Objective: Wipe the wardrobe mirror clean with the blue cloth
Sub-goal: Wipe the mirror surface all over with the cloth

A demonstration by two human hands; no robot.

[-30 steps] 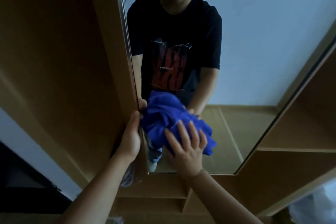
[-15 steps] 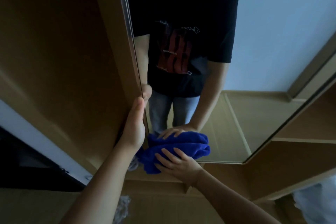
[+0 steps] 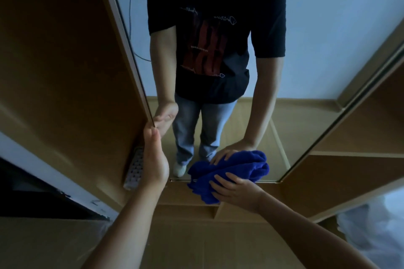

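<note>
Wooden wardrobe [image 3: 65, 72] around me: I grip the door edge with my left hand [image 3: 154, 159] to steady the mirror [image 3: 306, 61], while my right hand [image 3: 236, 190], fingers spread, presses the bunched cloth [image 3: 231, 170] against its bottom edge.

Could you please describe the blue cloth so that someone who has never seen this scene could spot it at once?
Find the tall wardrobe mirror set in the tan wooden wardrobe and follow the glass down to its bottom edge. There the right hand presses a bunched blue cloth against the glass. It is the only vivid blue thing among brown wood and pale wall, with its own reflection just above it.
</note>
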